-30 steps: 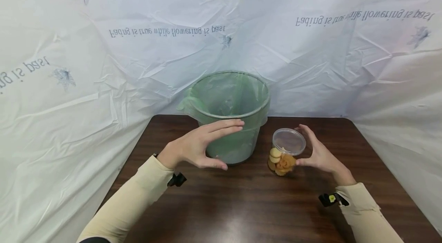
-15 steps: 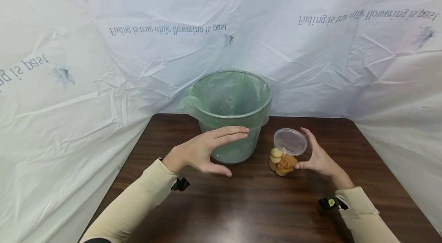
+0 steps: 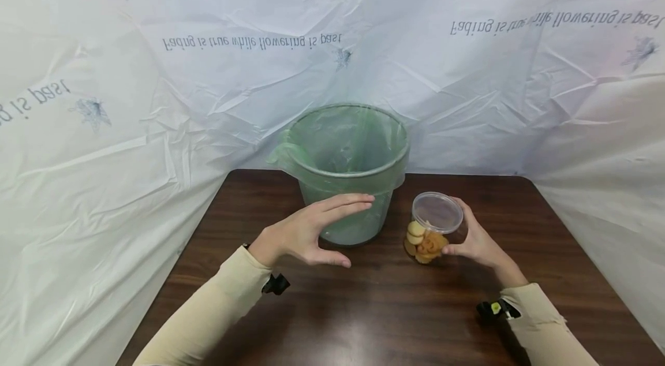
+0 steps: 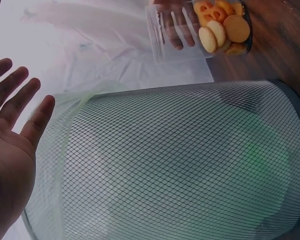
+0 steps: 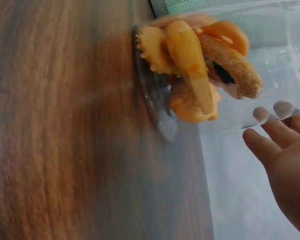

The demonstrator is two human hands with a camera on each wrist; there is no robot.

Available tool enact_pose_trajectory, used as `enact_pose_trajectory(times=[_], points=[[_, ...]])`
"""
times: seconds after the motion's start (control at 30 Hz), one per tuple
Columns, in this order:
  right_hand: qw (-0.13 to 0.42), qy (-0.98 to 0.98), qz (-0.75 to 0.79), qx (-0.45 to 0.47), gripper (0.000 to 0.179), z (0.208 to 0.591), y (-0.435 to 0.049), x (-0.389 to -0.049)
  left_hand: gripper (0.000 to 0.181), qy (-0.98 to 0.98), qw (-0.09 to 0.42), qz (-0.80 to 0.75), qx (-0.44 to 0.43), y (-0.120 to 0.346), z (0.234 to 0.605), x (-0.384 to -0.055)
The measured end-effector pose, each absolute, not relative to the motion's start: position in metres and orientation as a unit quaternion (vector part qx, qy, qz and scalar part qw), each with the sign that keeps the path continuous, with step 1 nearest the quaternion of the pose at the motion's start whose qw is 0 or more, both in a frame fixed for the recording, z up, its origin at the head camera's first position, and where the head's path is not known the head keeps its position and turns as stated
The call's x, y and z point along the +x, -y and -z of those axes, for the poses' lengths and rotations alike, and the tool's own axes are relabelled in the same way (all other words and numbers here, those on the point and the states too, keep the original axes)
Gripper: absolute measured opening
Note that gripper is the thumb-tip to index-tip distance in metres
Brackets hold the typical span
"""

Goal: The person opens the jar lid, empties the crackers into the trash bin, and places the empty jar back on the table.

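A round clear plastic jar [image 3: 451, 233] with a clear lid stands upright on the table, partly filled with cookies [image 3: 426, 242] of several shapes. My right hand [image 3: 479, 242] is at its right side, thumb near the front wall. In the right wrist view, fingertips [image 5: 262, 115] show through the clear wall, and whether they press on it is hard to tell. My left hand [image 3: 306, 233] hovers in front of the green-lined mesh bin [image 3: 358, 227], fingers extended and thumb apart, with nothing in it. The left wrist view shows that palm [image 4: 10, 165] beside the bin's rim end.
The dark wood table [image 3: 395, 308] carries the bin at the back and the jar to its right. A green bag [image 3: 291, 158] folds over the bin's rim. White printed sheeting [image 3: 249, 83] hangs behind and along both sides.
My right hand has drawn in closer to the jar, its fingertips now partly behind the lid. The left hand has shifted slightly right and down. Jar and bin stay put.
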State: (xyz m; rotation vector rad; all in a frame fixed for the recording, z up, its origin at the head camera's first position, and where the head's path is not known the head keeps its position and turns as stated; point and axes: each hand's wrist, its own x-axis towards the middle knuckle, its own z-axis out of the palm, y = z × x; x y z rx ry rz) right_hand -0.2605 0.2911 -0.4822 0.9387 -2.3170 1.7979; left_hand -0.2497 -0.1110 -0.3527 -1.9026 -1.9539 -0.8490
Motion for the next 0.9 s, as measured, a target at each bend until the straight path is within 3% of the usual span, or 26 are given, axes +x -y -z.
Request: enact_pose_trajectory(times=[0.23, 0.6, 0.9], points=[[0.074, 0.737, -0.602, 0.299, 0.113, 0.493, -0.286, -0.264, 0.09, 0.684, 0.135, 0.299, -0.651, 0.11, 0.358, -0.251], [0.07, 0.724, -0.635, 0.261, 0.104, 0.507, -0.276, -0.266, 0.094, 0.705, 0.102, 0.3, -0.634, 0.109, 0.37, -0.253], [0.107, 0.759, -0.598, 0.235, 0.098, 0.508, -0.272, -0.268, 0.094, 0.71, 0.093, 0.301, -0.63, 0.108, 0.378, -0.252]])
